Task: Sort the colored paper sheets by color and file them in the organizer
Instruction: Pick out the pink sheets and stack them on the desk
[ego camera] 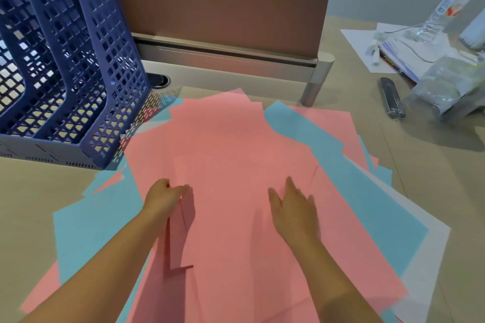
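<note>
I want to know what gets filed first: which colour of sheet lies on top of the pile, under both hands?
The pink sheets: they cover the middle of the pile, while the blue sheets and the white sheet only show at its edges.

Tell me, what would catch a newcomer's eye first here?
A big fan of pink sheets over blue sheets fills the middle of the desk. The left hand pinches a pink edge while the right hand lies flat on top. A blue mesh organizer stands at the far left.
</note>
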A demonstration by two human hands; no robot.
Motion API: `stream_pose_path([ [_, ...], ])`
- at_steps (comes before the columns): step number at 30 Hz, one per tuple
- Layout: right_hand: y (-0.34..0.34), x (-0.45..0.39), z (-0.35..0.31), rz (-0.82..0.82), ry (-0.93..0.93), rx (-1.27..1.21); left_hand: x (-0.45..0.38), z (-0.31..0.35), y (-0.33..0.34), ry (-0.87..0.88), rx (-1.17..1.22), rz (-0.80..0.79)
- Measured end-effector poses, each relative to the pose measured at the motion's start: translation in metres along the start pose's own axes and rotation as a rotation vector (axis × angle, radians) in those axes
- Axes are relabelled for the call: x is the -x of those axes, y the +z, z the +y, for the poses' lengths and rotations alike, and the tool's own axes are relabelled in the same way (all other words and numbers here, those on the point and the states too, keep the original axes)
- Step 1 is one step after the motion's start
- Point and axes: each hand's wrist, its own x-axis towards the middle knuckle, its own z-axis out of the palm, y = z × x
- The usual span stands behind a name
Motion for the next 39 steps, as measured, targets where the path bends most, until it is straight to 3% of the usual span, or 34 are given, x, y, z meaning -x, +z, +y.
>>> stream_pose_path([
  [4,-0.013,-0.004,0.012,0.100,0.190,-0.344,0.006,-0.004,-0.003,0.134,-0.129,-0.015],
  [7,-0.017,-0.011,0.016,0.097,0.325,-0.562,0.010,-0.011,-0.009,0.197,-0.099,-0.076],
  [10,-0.015,-0.020,0.010,0.070,0.299,-0.770,0.010,-0.014,-0.019,0.183,-0.214,-0.215],
  [13,-0.012,-0.027,0.005,0.039,0.256,-0.817,0.006,-0.012,-0.032,0.075,-0.207,-0.361],
  [16,-0.010,-0.032,0.000,-0.011,0.178,-0.870,0.006,-0.009,-0.032,0.020,-0.144,-0.358],
  [21,-0.011,-0.046,-0.009,-0.010,0.087,-0.805,0.002,-0.012,-0.026,0.108,-0.181,-0.173],
  [25,-0.014,-0.064,-0.015,0.076,0.110,-0.714,-0.008,-0.014,-0.039,0.121,-0.128,-0.157],
  [34,-0.011,-0.081,-0.033,-0.067,0.147,-0.222,-0.021,-0.010,-0.039,0.114,-0.033,0.055],
  [39,-0.006,-0.083,-0.029,-0.109,0.144,-0.310,-0.027,-0.007,-0.035,0.085,-0.019,0.102],
])
